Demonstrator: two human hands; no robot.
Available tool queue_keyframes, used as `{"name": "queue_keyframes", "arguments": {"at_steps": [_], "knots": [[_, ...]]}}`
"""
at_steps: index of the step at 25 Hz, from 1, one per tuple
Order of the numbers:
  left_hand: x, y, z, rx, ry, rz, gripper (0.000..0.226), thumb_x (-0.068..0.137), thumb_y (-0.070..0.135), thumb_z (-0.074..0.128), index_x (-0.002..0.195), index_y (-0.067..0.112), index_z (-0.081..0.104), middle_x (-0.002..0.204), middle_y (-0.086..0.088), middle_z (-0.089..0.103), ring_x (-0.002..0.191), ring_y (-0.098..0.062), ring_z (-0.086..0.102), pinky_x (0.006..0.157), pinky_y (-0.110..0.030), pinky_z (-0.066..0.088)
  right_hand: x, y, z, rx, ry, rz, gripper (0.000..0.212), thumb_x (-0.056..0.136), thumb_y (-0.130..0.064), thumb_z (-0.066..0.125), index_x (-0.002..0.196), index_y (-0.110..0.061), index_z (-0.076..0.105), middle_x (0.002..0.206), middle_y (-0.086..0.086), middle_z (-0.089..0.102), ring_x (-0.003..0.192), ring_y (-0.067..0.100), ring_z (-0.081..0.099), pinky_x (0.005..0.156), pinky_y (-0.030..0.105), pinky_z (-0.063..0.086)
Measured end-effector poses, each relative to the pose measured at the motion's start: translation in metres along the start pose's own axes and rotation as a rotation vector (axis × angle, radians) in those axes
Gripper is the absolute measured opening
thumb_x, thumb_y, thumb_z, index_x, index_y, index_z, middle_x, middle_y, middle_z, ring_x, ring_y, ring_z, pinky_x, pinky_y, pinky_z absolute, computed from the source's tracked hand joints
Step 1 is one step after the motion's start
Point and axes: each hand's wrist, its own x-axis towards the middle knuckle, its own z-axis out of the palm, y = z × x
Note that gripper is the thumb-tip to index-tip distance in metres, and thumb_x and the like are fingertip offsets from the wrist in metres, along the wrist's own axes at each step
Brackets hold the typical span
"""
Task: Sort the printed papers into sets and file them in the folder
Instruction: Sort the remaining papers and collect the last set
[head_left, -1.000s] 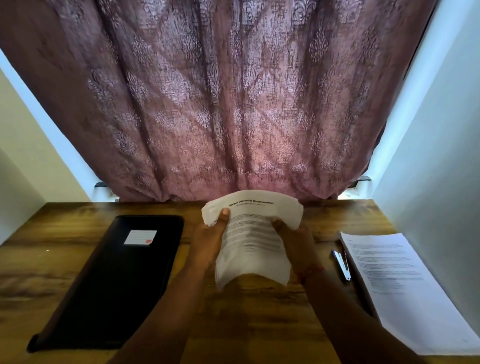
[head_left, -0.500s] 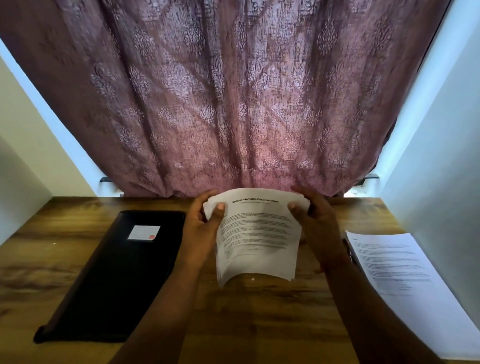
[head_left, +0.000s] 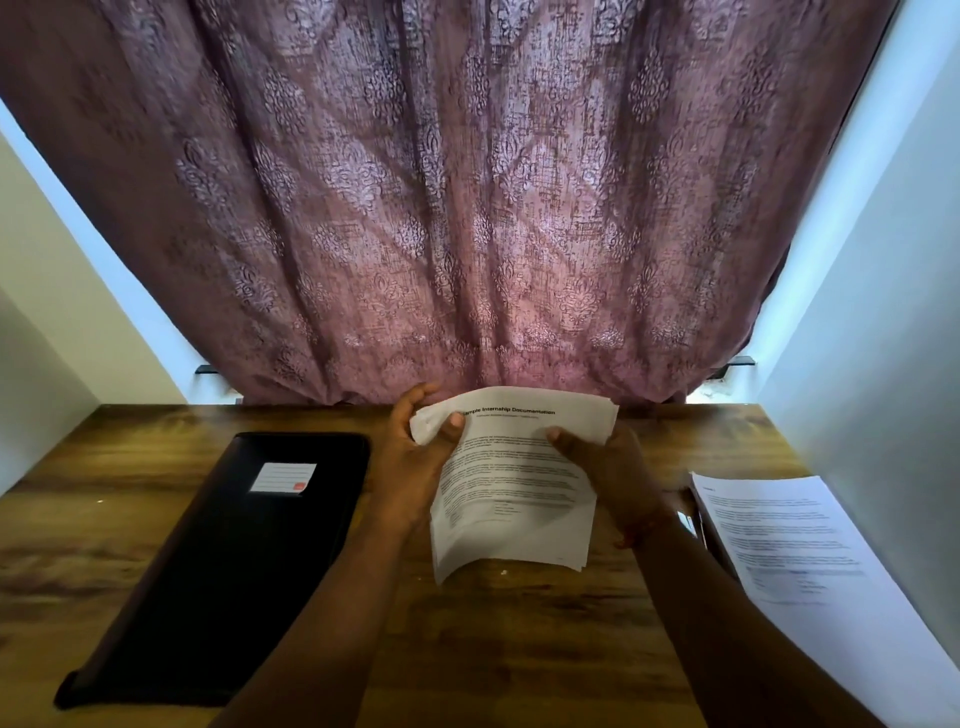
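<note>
A bundle of printed papers (head_left: 514, 493) stands upright above the middle of the wooden desk (head_left: 519, 623), its top sheet headed "Sample Internship Documentation". My left hand (head_left: 410, 462) grips its upper left corner, thumb on the front. My right hand (head_left: 608, 467) holds the right edge, thumb pressed on the page. A black folder (head_left: 218, 561) with a white label lies shut on the desk to the left. A second stack of printed papers (head_left: 810, 571) lies flat at the right.
A small metal object (head_left: 687, 519), partly hidden by my right wrist, lies between the held bundle and the right stack. A patterned mauve curtain (head_left: 467, 208) hangs behind the desk. White walls close in on both sides.
My right hand went up to the top right corner and has come back down to the right edge. The bundle stayed upright at the desk's middle.
</note>
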Motion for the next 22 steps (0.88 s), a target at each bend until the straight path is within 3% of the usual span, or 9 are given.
{"name": "queue_keyframes", "arguments": {"at_steps": [2, 5, 8, 11, 15, 18, 22], "knots": [[0.002, 0.002, 0.003, -0.018, -0.022, 0.005, 0.026, 0.085, 0.032, 0.072, 0.109, 0.024, 0.070, 0.101, -0.002, 0.075, 0.093, -0.024, 0.072, 0.071, -0.030, 0.058, -0.001, -0.004, 0.006, 0.012, 0.008, 0.047, 0.021, 0.084, -0.019, 0.074, 0.104, -0.011, 0.073, 0.099, 0.007, 0.076, 0.092, 0.026, 0.073, 0.086, 0.053, 0.057], [0.003, 0.005, 0.009, -0.070, -0.009, 0.016, 0.013, 0.090, 0.028, 0.067, 0.099, 0.024, 0.075, 0.098, -0.003, 0.076, 0.092, -0.021, 0.073, 0.074, -0.029, 0.059, -0.005, -0.006, 0.016, 0.103, 0.058, 0.009, 0.019, 0.085, -0.021, 0.073, 0.102, -0.011, 0.074, 0.099, 0.008, 0.076, 0.093, 0.025, 0.073, 0.082, 0.045, 0.059], [-0.001, -0.008, 0.007, -0.029, 0.033, -0.099, 0.015, 0.090, 0.033, 0.068, 0.101, 0.024, 0.072, 0.096, 0.003, 0.077, 0.088, -0.014, 0.073, 0.069, -0.023, 0.057, -0.013, 0.011, 0.024, 0.140, 0.108, 0.048, 0.008, 0.087, -0.018, 0.072, 0.094, -0.019, 0.076, 0.095, 0.005, 0.077, 0.092, 0.024, 0.073, 0.076, 0.036, 0.059], [0.000, -0.019, 0.005, -0.024, 0.053, -0.156, 0.024, 0.088, 0.040, 0.068, 0.106, 0.025, 0.072, 0.100, 0.003, 0.076, 0.094, -0.015, 0.073, 0.079, -0.034, 0.058, -0.009, 0.019, 0.026, 0.117, 0.171, 0.053, 0.008, 0.088, -0.018, 0.070, 0.095, -0.018, 0.075, 0.092, 0.000, 0.077, 0.087, 0.016, 0.073, 0.069, 0.024, 0.057], [-0.003, -0.018, 0.007, 0.036, 0.024, -0.197, 0.011, 0.091, 0.040, 0.065, 0.099, 0.034, 0.068, 0.094, 0.015, 0.076, 0.086, -0.004, 0.072, 0.072, -0.025, 0.056, -0.009, 0.028, 0.025, 0.116, 0.183, 0.112, 0.013, 0.088, -0.020, 0.071, 0.100, -0.015, 0.074, 0.095, 0.002, 0.077, 0.091, 0.019, 0.073, 0.073, 0.029, 0.059], [-0.003, -0.027, 0.006, 0.037, 0.030, -0.219, 0.013, 0.090, 0.039, 0.066, 0.101, 0.032, 0.069, 0.097, 0.011, 0.076, 0.088, -0.006, 0.072, 0.072, -0.023, 0.058, -0.005, 0.040, 0.024, 0.097, 0.185, 0.133, 0.018, 0.088, -0.022, 0.072, 0.102, -0.012, 0.075, 0.097, 0.003, 0.076, 0.093, 0.019, 0.073, 0.079, 0.034, 0.059], [-0.002, -0.028, 0.003, 0.065, -0.026, -0.268, 0.021, 0.088, 0.042, 0.066, 0.106, 0.032, 0.069, 0.102, 0.008, 0.076, 0.090, -0.008, 0.072, 0.074, -0.026, 0.058, -0.007, 0.047, 0.022, 0.069, 0.176, 0.142, 0.015, 0.087, -0.020, 0.072, 0.101, -0.015, 0.074, 0.097, 0.000, 0.076, 0.094, 0.019, 0.072, 0.076, 0.030, 0.059]]}}
